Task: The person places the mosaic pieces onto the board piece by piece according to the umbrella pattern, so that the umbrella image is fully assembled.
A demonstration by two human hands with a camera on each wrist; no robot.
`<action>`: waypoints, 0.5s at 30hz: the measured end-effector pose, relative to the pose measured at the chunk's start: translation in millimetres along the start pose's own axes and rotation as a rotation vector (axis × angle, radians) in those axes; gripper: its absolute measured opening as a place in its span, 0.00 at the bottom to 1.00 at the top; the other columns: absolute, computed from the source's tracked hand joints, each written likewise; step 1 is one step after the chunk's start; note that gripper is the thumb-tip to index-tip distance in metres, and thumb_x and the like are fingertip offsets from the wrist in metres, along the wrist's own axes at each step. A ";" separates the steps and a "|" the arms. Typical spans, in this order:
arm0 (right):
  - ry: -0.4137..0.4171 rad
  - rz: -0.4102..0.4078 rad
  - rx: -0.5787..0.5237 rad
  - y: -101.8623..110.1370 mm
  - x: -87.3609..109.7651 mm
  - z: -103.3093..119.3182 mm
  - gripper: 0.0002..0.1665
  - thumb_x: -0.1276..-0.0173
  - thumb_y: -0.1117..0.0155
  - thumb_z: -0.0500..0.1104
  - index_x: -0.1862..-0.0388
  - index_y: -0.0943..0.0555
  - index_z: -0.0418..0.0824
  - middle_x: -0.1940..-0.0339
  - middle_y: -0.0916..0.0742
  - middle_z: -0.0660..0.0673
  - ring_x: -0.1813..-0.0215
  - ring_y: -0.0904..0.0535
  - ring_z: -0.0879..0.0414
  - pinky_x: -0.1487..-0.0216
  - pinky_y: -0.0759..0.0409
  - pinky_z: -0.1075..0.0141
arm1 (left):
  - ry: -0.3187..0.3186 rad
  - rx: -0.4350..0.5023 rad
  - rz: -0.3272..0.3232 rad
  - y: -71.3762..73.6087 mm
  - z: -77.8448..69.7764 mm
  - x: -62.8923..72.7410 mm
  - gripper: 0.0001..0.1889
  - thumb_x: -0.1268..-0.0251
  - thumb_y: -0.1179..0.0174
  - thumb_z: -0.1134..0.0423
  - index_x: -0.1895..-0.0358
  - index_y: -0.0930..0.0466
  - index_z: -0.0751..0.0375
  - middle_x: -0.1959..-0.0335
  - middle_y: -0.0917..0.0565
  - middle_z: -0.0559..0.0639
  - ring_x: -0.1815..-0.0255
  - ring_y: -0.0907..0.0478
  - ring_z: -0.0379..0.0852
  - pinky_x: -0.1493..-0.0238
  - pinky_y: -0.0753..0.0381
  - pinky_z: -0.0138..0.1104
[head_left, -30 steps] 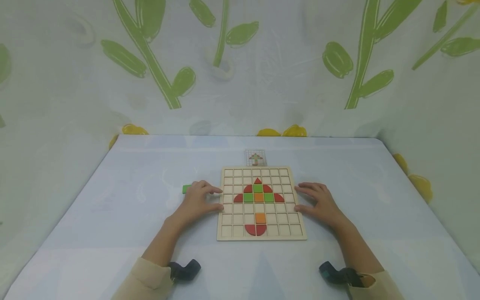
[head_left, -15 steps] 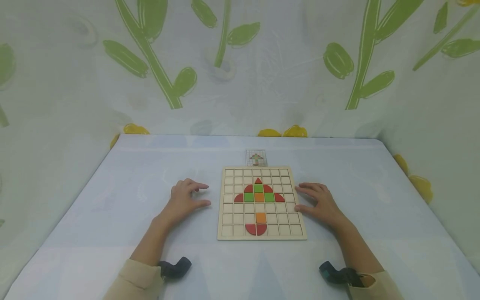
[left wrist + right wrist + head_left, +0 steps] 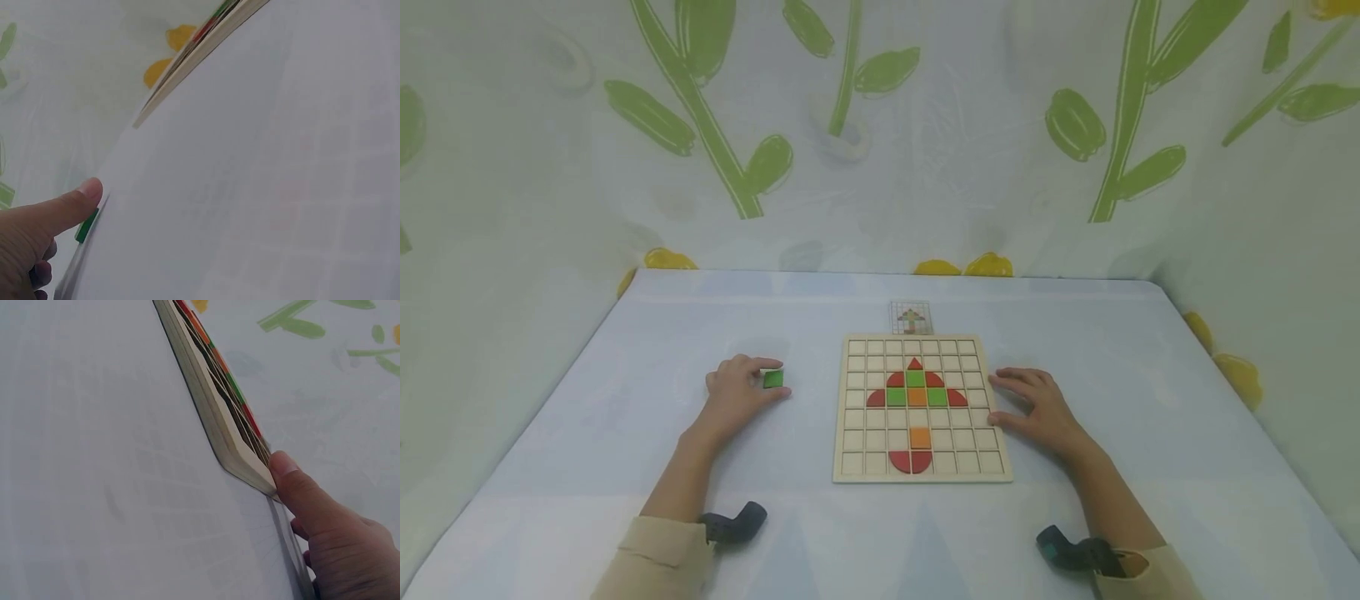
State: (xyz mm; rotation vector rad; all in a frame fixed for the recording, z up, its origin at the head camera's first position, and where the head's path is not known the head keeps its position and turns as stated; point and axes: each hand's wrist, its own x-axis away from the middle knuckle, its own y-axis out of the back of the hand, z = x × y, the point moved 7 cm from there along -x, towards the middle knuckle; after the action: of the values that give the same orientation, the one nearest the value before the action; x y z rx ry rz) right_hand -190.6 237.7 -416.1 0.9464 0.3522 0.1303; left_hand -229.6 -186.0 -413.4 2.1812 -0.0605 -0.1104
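In the head view, a small green block (image 3: 773,379) lies on the table left of the board. My left hand (image 3: 733,392) is around it, index finger on the far side and thumb on the near side. The left wrist view shows that thumb (image 3: 78,201) right beside the green block (image 3: 87,226). A wooden grid board (image 3: 867,465) carries red, green and orange pieces in a tree-like pattern. My right hand (image 3: 1037,404) is at the board's right edge, its fingers and thumb spread apart. The right wrist view has its thumb (image 3: 300,484) touching the board's corner.
A small pattern card (image 3: 911,317) lies just behind the board and shows a similar figure. Walls with painted leaves (image 3: 647,117) enclose the white table (image 3: 587,467). Dark wrist devices (image 3: 736,525) stick out from both sleeves.
My left hand has moved left from the board's left edge to the green block, which showed beside it and then was covered. My right hand and the board's pieces stay put.
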 end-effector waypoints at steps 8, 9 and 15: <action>0.009 -0.013 0.006 -1.4 0.3 -2.5 0.34 0.50 0.25 0.48 0.43 0.21 0.40 0.41 0.22 0.39 0.37 0.36 0.41 0.40 0.39 0.41 | 0.032 0.010 0.023 3.2 15.6 -3.2 0.23 0.46 0.33 0.50 0.47 0.19 0.56 0.53 0.25 0.62 0.51 0.33 0.61 0.51 0.45 0.56; 0.010 -0.014 0.006 -1.2 0.2 -2.7 0.34 0.50 0.25 0.48 0.43 0.21 0.40 0.41 0.22 0.39 0.37 0.36 0.41 0.39 0.39 0.41 | 0.033 0.019 0.019 3.9 15.9 -3.1 0.22 0.46 0.33 0.50 0.48 0.19 0.56 0.54 0.25 0.62 0.51 0.33 0.61 0.52 0.46 0.55; 0.015 -0.016 0.017 0.1 0.1 -1.5 0.34 0.49 0.25 0.49 0.43 0.21 0.41 0.41 0.22 0.39 0.37 0.36 0.41 0.40 0.39 0.41 | 0.022 0.047 -0.005 5.4 15.8 -2.7 0.19 0.46 0.33 0.53 0.53 0.17 0.59 0.54 0.24 0.62 0.52 0.33 0.59 0.51 0.46 0.55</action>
State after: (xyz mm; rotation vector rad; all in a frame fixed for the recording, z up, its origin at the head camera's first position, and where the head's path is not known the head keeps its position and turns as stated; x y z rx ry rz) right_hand -191.0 238.9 -416.9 0.9599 0.3751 0.1199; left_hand -233.9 -201.8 -417.9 2.2297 -0.0454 -0.0885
